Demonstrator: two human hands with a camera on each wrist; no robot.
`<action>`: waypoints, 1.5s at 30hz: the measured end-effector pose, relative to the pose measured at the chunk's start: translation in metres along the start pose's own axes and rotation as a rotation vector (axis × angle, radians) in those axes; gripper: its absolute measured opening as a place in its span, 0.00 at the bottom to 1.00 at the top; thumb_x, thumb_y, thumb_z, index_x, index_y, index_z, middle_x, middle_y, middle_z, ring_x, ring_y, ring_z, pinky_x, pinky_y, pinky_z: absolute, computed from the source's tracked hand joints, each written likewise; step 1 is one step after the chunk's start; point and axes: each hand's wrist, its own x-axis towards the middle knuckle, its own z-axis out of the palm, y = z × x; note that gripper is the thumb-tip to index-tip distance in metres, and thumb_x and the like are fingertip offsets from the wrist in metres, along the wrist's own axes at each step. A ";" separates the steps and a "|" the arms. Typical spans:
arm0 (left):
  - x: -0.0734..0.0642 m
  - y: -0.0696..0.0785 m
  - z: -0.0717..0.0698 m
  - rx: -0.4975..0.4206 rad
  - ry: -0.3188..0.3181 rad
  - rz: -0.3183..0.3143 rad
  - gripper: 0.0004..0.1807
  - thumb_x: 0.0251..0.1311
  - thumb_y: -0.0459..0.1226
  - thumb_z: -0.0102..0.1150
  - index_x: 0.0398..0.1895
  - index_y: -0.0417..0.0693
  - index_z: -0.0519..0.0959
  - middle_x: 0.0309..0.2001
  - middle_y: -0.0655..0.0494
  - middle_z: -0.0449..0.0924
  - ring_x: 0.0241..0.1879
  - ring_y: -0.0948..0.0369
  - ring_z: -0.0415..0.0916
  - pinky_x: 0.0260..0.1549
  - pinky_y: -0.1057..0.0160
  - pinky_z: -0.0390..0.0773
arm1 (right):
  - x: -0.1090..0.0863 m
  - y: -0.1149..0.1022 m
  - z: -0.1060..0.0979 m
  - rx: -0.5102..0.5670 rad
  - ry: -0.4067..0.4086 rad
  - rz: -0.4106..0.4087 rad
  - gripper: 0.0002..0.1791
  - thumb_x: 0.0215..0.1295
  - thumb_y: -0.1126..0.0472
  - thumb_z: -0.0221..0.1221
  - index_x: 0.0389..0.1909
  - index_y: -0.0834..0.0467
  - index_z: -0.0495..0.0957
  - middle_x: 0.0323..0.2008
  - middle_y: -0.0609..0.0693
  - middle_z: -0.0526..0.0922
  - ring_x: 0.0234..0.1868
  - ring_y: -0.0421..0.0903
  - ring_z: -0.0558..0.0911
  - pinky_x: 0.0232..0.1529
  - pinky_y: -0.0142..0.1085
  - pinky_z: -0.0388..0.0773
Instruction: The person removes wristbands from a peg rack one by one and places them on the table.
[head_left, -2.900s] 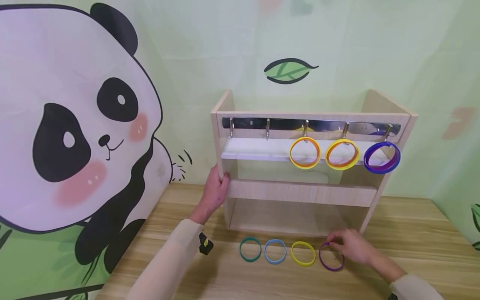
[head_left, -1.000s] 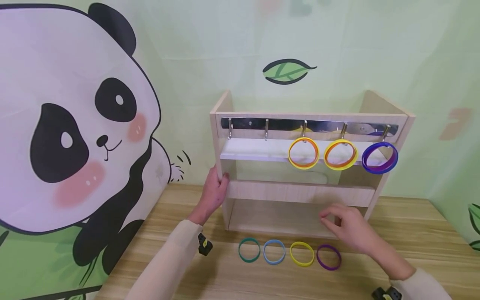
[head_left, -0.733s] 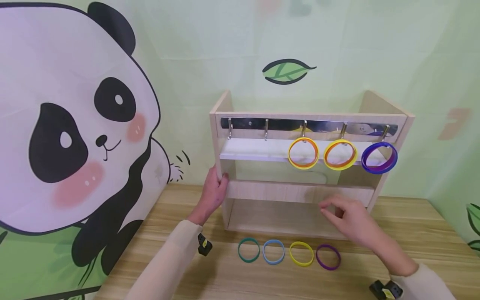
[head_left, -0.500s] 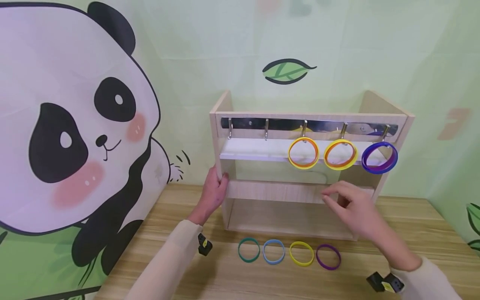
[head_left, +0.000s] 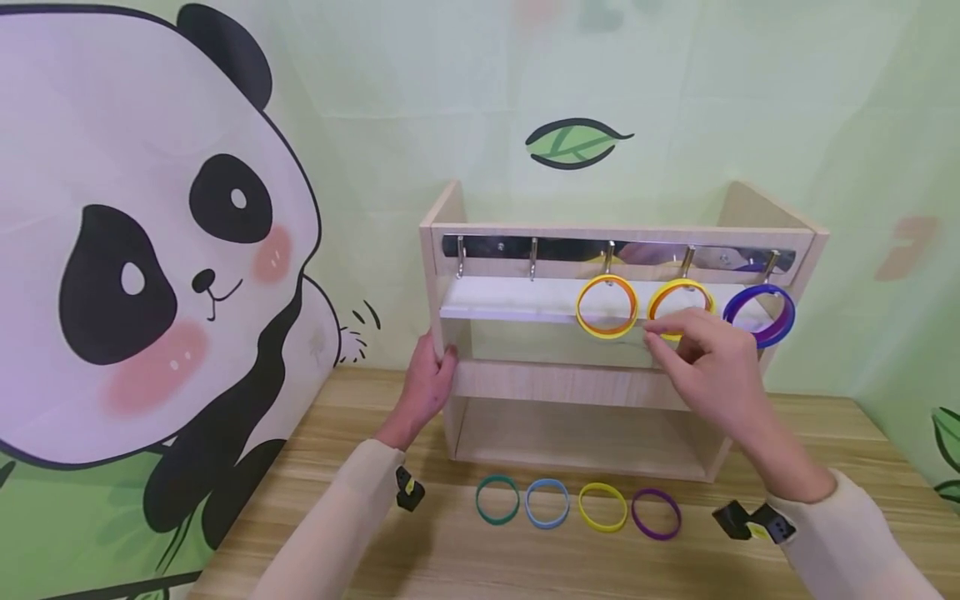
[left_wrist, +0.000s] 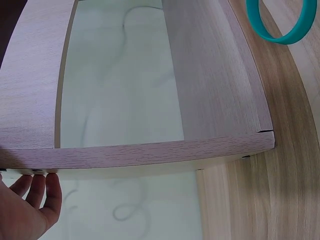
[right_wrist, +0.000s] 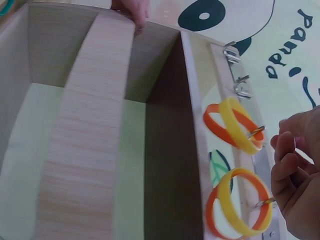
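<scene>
My left hand [head_left: 429,379] holds the left side panel of a small wooden shelf [head_left: 540,382]; its fingertips lie along that panel in the left wrist view. My right hand [head_left: 712,362] is raised before the shelf, fingers curled and thumb tip close to the index tip, with no band visible between them. It overlaps the middle pair of yellow and orange silicone wristbands [head_left: 681,287], hung on a hook. To its left hangs another yellow and orange pair [head_left: 607,307]; to its right, blue and purple wristbands [head_left: 761,317]. The two leftmost hooks [head_left: 534,258] carry nothing.
On the wooden table [head_left: 570,567], in front of the shelf, lies a row of wristbands: green [head_left: 498,500], light blue [head_left: 547,504], yellow [head_left: 603,507] and purple [head_left: 656,514]. A panda-printed backdrop [head_left: 360,208] stands behind and to the left.
My right hand has left the purple wristband on the table and risen to the height of the hanging bands. The left hand stays on the side panel.
</scene>
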 end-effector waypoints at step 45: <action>0.002 -0.002 0.000 -0.012 0.006 0.021 0.24 0.68 0.38 0.40 0.67 0.43 0.58 0.58 0.45 0.65 0.58 0.52 0.66 0.55 0.47 0.70 | 0.057 -0.013 0.012 -0.038 -0.341 0.489 0.17 0.65 0.57 0.58 0.53 0.57 0.78 0.47 0.58 0.77 0.17 0.46 0.77 0.15 0.34 0.72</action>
